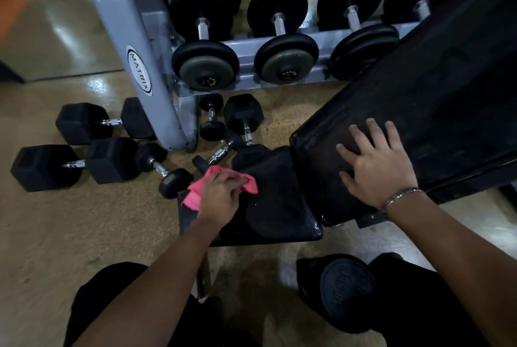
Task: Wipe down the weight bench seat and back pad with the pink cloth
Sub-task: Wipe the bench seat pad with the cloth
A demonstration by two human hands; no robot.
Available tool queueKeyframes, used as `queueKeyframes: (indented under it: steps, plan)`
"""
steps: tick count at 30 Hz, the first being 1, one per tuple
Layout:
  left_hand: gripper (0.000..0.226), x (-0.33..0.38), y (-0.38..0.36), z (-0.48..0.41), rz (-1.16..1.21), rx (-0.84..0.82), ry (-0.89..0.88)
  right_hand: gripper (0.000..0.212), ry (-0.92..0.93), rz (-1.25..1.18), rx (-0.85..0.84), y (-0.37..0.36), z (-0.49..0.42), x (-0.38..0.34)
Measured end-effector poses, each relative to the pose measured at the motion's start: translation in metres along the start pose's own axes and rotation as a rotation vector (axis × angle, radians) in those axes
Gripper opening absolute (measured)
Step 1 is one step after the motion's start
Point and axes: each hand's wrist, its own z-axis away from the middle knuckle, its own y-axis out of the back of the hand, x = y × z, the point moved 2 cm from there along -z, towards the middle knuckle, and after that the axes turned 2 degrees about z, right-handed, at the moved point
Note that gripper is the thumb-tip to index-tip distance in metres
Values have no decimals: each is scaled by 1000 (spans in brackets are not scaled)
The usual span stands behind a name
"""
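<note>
The black bench seat [277, 206] lies low in the middle of the view. The black back pad [436, 111] slopes up from it to the upper right. My left hand [219, 197] is closed on the pink cloth [193, 197] and presses it on the seat's left part. Bits of the cloth stick out on both sides of the fingers. My right hand [376, 163] rests flat, fingers spread, on the lower end of the back pad. A metal bracelet [400, 197] circles that wrist.
A grey dumbbell rack [134, 47] with round black dumbbells [205, 38] stands just behind the bench. Several hex dumbbells [72, 164] lie on the brown floor to the left. A round black weight [347, 290] sits near my legs at lower right.
</note>
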Motion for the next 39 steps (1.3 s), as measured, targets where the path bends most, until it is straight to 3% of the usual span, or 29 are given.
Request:
queueKeyframes:
  steps: [3,7,8,11,13,16,18,22,27,31,33,36,39]
  plan:
    - [26,12,-7,-34,-64,-16,200,59,-17,13,-5,1,0,-2]
    - [30,0,-4,1,-55,-52,-82,59,-7,11,-5,1,-1,-2]
    - [29,-11,5,9,-63,-47,-85,59,-5,5,-5,1,-1,-1]
    - [26,-16,15,-6,-150,-22,167,60,-15,12,-10,1,-1,-2]
    - [27,-2,9,-10,-153,-31,211,60,-21,14,-16,2,-2,-4]
    - [34,-4,2,20,-150,-19,-3,61,-18,22,-22,1,-2,-4]
    - [36,-12,13,34,-181,-1,-51,61,-18,26,-26,2,-1,-3]
    - [26,5,10,4,-160,13,240,60,-26,40,-36,4,-1,-4]
    - [31,5,13,48,-153,-36,-71,59,-13,12,-41,4,-1,-1]
    - [26,11,11,15,-138,18,186,61,-22,37,-62,6,-1,-2]
    - [26,27,-4,20,-128,-8,122,61,-13,48,-80,8,-2,-5]
    - [30,27,-1,69,-113,-67,-129,62,-19,45,-82,7,0,-2]
    - [32,12,11,63,-138,-35,-101,62,-29,32,-84,6,2,-2]
